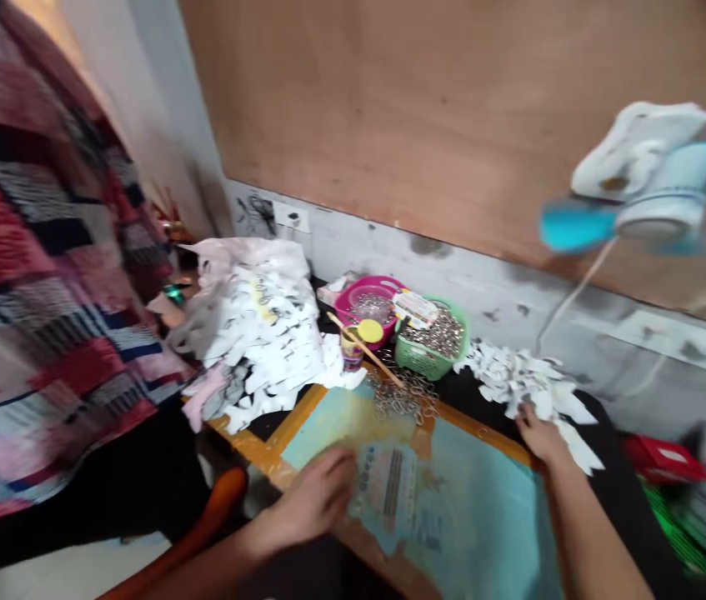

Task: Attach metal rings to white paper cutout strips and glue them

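Note:
My left hand (323, 493) is over the near left part of the blue-covered board (483, 492), blurred, with its fingers curled in; anything inside them is hidden. To the right, my right hand (540, 433) reaches to the near edge of a pile of white cut pieces (524, 375). Its thumb and fingers look apart, with the fingertips against the pieces. Loose metal rings (406, 396) lie at the board's far edge, under a thin wooden stick (365, 350). This stick leans on a small cup (351, 354) with a yellow top.
Behind the rings stand a pink basket (343, 300) and a green basket (421, 358), both with small metal parts. A large heap of white pieces (277, 350) lies left. A person in a patchwork-patterned garment (46, 275) stands close on the left. A small fan (662, 196) is at upper right.

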A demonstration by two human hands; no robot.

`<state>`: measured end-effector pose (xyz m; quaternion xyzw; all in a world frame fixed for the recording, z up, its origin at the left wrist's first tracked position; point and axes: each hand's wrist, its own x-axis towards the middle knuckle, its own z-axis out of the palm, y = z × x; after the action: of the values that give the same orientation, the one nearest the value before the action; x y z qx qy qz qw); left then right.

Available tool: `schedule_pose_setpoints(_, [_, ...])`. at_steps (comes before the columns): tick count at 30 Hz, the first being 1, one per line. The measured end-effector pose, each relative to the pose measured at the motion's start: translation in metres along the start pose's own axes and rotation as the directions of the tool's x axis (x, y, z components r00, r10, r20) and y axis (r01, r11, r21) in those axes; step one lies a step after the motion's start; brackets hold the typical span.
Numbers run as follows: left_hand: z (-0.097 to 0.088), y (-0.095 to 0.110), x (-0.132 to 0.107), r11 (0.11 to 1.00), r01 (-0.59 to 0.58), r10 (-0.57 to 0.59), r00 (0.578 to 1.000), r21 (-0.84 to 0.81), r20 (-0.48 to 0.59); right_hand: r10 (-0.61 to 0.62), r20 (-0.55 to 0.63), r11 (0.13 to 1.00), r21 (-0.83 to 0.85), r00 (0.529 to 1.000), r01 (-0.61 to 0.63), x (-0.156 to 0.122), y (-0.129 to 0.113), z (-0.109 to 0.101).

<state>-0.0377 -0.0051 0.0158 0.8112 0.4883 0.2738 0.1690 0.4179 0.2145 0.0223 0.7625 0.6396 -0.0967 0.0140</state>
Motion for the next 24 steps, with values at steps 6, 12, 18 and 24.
schedule_pose_setpoints(6, [-0.064, -0.091, 0.019, 0.905, 0.324, -0.26, 0.934, 0.276, -0.243, -0.117, -0.051, 0.988, -0.106, 0.992, 0.111, -0.021, 0.018, -0.02])
schedule_pose_setpoints(12, [-0.108, -0.141, 0.06, 0.883, 0.319, -0.285, 0.947, 0.345, -0.146, -0.345, -0.364, 0.938, -0.113, 0.865, 0.327, -0.06, -0.089, -0.01])
schedule_pose_setpoints(18, [-0.148, -0.159, 0.079, 0.802, 0.481, -0.416, 0.875, 0.354, -0.248, -0.694, -0.33, 0.636, 0.133, 0.639, 0.76, -0.053, -0.188, 0.007])
schedule_pose_setpoints(24, [-0.188, -0.185, 0.081, 0.64, 0.711, -0.553, 0.69, 0.292, -0.467, -0.516, -0.37, 0.636, 0.439, 0.773, 0.635, -0.055, -0.196, 0.042])
